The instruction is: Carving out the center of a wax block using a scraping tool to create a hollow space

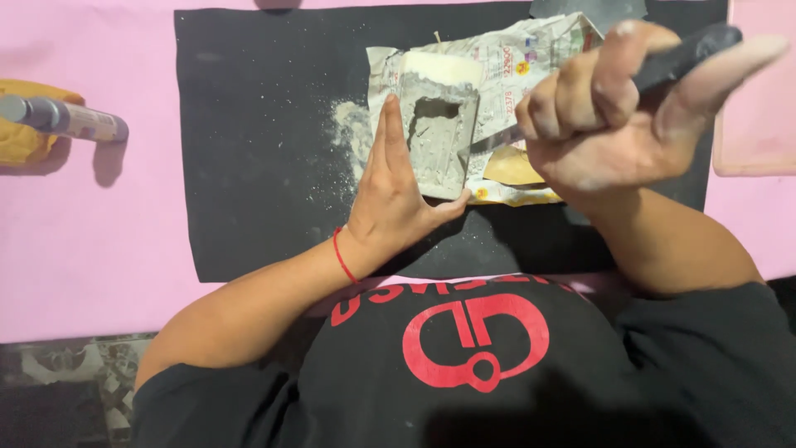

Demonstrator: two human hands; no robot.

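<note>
Looking down from the head camera, a pale rectangular block [438,124] is seen standing on a sheet of printed paper [531,58], which is spread over a black mat [257,166] laid on the pink desk [83,249]. The left hand [394,195] is held open and flat, fingers straight, pressed against the block's left side with the thumb hooked around its near corner, so that the block is steadied rather than gripped. The right hand [605,116] is closed into a fist around the dark handle of a knife [672,62], whose blade tip is set against the block's right edge. A hollow [433,112] has already been cut into the upper part of the block's top face, and grey-white powder [352,133] is scattered on the mat just beside the block's left side. Judged from this, the carving is under way but far from complete: only one recess is opened, the lower part of the face is roughened but not dug out, and the block's outer outline is untouched. At the left edge of the desk, well apart from the work, a tube-shaped object [62,118] is seen resting on a yellow cloth [21,141]. A pink tray-like edge [759,99] is visible at far right.
</note>
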